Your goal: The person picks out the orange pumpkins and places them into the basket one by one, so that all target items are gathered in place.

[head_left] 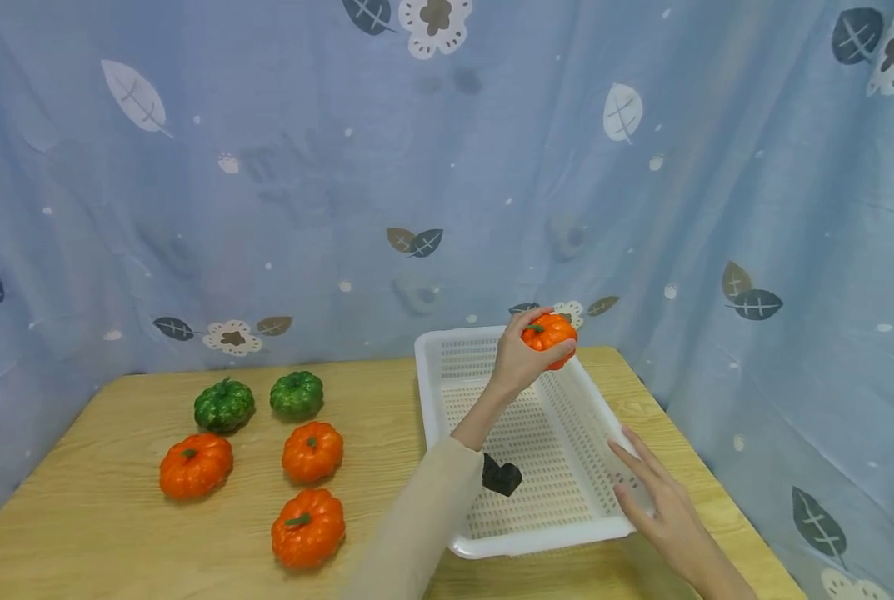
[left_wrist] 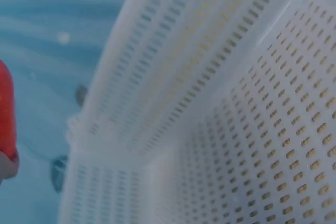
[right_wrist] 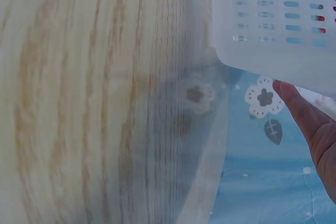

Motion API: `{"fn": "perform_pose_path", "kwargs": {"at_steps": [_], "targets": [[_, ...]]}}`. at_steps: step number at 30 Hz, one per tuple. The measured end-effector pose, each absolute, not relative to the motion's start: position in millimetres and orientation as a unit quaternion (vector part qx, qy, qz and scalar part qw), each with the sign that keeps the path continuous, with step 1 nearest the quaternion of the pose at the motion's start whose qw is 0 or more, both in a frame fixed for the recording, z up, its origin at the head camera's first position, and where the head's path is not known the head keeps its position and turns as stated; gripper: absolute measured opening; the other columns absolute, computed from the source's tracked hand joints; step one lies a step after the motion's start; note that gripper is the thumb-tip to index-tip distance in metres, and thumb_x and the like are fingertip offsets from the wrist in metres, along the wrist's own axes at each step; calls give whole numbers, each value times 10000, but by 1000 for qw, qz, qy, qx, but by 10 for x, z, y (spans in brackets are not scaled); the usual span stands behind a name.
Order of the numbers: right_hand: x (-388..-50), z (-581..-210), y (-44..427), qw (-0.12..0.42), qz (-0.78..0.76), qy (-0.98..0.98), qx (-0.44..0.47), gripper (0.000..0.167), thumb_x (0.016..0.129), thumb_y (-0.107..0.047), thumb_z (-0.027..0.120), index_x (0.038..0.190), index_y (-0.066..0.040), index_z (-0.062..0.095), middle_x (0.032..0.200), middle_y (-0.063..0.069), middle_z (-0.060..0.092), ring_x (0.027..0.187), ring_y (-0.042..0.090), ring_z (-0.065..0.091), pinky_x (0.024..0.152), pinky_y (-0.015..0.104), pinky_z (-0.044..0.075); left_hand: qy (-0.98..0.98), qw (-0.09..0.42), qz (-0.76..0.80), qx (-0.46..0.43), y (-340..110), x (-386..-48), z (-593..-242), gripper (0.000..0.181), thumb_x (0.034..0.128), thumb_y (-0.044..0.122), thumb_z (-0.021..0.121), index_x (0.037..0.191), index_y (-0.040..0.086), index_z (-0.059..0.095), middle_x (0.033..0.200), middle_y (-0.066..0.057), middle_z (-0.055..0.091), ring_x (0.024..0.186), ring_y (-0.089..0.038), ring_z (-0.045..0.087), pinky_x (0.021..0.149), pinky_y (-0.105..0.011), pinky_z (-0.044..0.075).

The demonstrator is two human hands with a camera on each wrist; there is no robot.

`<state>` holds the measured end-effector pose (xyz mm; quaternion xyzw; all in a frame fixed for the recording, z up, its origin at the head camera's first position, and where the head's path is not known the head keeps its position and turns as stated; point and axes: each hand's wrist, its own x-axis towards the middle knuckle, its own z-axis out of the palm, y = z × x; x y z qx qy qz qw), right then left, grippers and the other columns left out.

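Note:
My left hand (head_left: 520, 360) holds a small orange pumpkin (head_left: 555, 333) with a green stem, thumb on one side and fingers on the other. It is raised over the far end of a white plastic basket (head_left: 540, 542). At the left edge of the left wrist view, part of the orange pumpkin (left_wrist: 6, 111) shows beside a fingertip. My right hand (head_left: 667, 508) is at the basket's right rim near the front corner, its fingers spread and fairly straight. The right wrist view shows a finger of the right hand (right_wrist: 310, 124) by the rim of the basket (right_wrist: 252, 56).
Left of the basket, on the wooden table (head_left: 117, 533), sit two green pumpkins (head_left: 224, 406) (head_left: 297, 396) and three orange pumpkins (head_left: 195, 467) (head_left: 312, 452) (head_left: 308, 529). A black object (head_left: 501, 477) shows beside my left sleeve. A blue patterned curtain (head_left: 304, 208) hangs behind the table and along its right side.

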<state>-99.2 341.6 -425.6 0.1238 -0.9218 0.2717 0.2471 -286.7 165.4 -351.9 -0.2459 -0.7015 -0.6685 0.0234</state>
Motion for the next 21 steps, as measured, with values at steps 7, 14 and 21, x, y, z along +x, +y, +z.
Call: {"fn": "perform_pose_path", "kwargs": {"at_steps": [7, 14, 21], "targets": [[-960, -4285, 3407, 250, 267, -923, 117, 511, 875, -73, 650, 1371, -106, 532, 1531, 22, 325, 1257, -50, 336, 889, 333, 492, -709, -7, -658, -255, 1695, -3121, -3848, 516, 810, 213, 779, 1291, 251, 598, 1289, 61, 496, 1041, -144, 529, 791, -277, 524], [-962, -4290, 3439, 247, 259, -926, 123, 517, 870, -59, 654, 1371, -79, 528, 1507, 101, 357, 1073, -36, 484, 706, 257, 525, -765, -25, -584, -269, 1704, -3174, -4042, 516, 807, 263, 778, 1289, 194, 607, 1315, 15, 508, 1096, -173, 490, 834, -270, 494], [-1023, -4274, 3438, 262, 259, -920, 137, 548, 851, -51, 668, 1378, -101, 527, 1523, 49, 341, 1164, -46, 439, 816, 116, 442, -765, -47, -583, -269, 1699, -3246, -4109, 509, 801, 233, 784, 1279, 187, 616, 1304, 15, 526, 1067, -165, 528, 854, -282, 488]]}}
